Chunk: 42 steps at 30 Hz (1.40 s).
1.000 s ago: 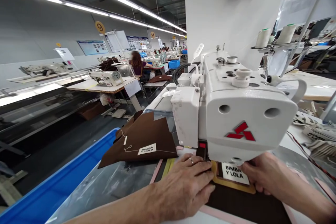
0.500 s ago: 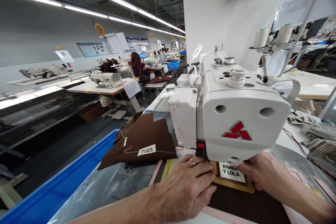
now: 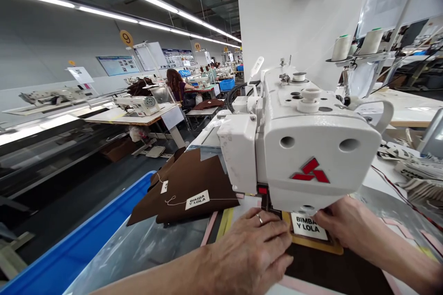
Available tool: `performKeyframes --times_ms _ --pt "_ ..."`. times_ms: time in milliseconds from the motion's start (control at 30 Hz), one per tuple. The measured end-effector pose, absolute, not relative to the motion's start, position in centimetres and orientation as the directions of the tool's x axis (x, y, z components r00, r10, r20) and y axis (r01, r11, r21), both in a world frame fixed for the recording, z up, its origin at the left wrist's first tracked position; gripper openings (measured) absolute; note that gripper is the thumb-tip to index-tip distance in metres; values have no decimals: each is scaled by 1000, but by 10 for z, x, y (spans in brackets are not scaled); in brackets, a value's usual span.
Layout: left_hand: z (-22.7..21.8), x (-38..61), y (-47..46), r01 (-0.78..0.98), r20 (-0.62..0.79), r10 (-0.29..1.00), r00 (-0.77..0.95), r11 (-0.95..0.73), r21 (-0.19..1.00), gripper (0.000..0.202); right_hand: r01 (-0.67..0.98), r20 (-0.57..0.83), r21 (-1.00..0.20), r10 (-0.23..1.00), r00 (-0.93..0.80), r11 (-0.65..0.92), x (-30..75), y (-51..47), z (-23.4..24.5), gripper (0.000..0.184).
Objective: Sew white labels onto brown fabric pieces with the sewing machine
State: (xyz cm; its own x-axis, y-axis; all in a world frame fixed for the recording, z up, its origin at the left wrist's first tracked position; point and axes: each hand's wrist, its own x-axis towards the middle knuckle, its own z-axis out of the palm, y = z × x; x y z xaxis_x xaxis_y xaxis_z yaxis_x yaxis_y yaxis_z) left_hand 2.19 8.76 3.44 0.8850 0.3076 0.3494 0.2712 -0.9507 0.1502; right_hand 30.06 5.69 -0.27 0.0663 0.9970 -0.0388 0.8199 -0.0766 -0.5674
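Note:
A white label (image 3: 308, 228) printed "BIMBA Y LOLA" lies inside a gold-coloured frame (image 3: 317, 243) on dark brown fabric (image 3: 332, 269), beneath the head of a white sewing machine (image 3: 320, 147). My left hand (image 3: 251, 249) rests palm down just left of the frame, near the presser foot, its fingers laid flat and slightly bent. At the label's upper right edge, the fingers of my right hand (image 3: 346, 221) are bent and pressed together; the machine head partly hides their tips. A brown fabric piece (image 3: 199, 177) with a sewn label and trailing threads lies left of the machine.
A blue bin (image 3: 81, 235) stands below the table's left side. Stacked labels (image 3: 418, 170) and thread cones (image 3: 341, 47) are on the right. A white wall (image 3: 287, 23) rises behind the machine. Farther back, a person (image 3: 176, 85) sits at another station.
The framed label and both hands appear slightly farther right relative to the machine. The brown piece at left has also shifted right, and its second label shows differently. The view has tilted a little.

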Motion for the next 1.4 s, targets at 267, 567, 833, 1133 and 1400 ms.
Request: performKeyframes --times_ms 267,567,833,1133,1400 --pt "36 32 91 268 205 287 936 -957 116 49 920 2 -391 1000 31 -28 301 57 -2 21" --pt "34 31 91 309 141 353 925 -915 261 46 826 416 -145 791 -449 545 291 21 -1 25" --pt "36 32 100 319 160 365 917 -913 256 53 800 384 -22 744 -547 599 293 28 0 22" --pt "43 38 105 284 130 315 940 -935 214 49 757 314 67 706 -634 650 293 31 9 39" --pt "28 23 108 213 260 236 936 -970 114 47 736 346 22 685 -641 677 298 34 9 42"
